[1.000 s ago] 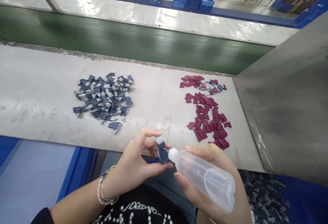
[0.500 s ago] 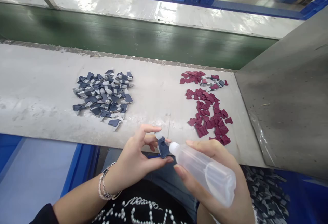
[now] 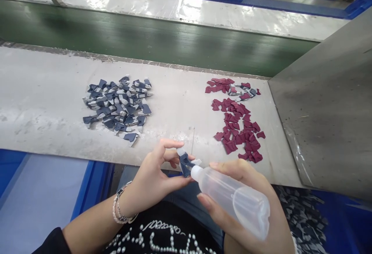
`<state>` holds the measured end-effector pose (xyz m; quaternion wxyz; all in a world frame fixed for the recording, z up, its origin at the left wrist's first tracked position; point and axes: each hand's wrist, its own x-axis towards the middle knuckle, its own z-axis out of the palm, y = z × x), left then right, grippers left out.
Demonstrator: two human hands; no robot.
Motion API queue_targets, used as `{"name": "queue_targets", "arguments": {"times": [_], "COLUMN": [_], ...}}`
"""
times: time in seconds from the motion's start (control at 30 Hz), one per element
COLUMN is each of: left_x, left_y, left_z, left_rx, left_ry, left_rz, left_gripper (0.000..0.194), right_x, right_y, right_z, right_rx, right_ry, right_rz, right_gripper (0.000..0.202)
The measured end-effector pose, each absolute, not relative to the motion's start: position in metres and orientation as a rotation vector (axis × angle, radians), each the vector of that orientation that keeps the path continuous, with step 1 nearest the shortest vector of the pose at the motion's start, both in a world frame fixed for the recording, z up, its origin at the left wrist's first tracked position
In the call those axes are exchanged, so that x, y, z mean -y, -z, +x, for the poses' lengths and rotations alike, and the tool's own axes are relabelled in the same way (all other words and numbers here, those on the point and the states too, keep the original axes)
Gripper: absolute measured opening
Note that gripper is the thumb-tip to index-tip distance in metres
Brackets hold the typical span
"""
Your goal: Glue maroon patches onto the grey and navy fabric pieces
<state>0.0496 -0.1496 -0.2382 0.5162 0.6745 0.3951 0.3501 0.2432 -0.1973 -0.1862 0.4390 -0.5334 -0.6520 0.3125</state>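
From the head view, I start at the left, where a loose heap of navy-and-pale-grey, angular moulded pieces (image 3: 117, 108) lies on the long whitish table (image 3: 177, 103), pointing every which way. Right of the heap and nearer the wearer is the left hand (image 3: 151, 174), with a beaded bracelet (image 3: 116, 207) around its wrist. Its fingers pinch one navy-and-pale-grey, hollowed angular piece (image 3: 184, 163) end to end: index fingertip on the pale tip, thumb under the navy end. I see that piece near the table's front edge, its long axis steep, pale tip up and slightly left, navy end down and slightly right, the hollow turned toward the right.

Next comes a translucent, cylindrical plastic bottle (image 3: 235, 199), its long axis slanting from the base at lower right to the white cap (image 3: 195, 173), which points up and left at the piece; I cannot tell whether its tip touches. Beyond the bottle, small flat maroon pieces (image 3: 245, 141) lie scattered on the table. The right hand (image 3: 274, 199) wraps the bottle, fingers and thumb closed on opposite sides. Farthest right stands a grey metal panel (image 3: 328, 110).
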Motion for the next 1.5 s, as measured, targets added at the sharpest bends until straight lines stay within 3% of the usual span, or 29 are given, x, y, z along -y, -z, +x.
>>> {"name": "queue_targets", "arguments": {"times": [1.17,1.5], "left_x": [0.149,0.147], "left_y": [0.232,0.236], "left_z": [0.049,0.046], "left_rx": [-0.942,-1.003], "left_ry": [-0.832,-0.829], "left_rz": [1.685,1.727], "left_gripper": [0.059,0.059], "right_x": [0.197,0.201], "right_y": [0.180,0.178], "right_z": [0.246,0.252], "right_rx": [1.555,1.758], "right_ry": [-0.909,-0.835], "right_rz": [-1.312,-1.360], "right_gripper": [0.025,0.025]}}
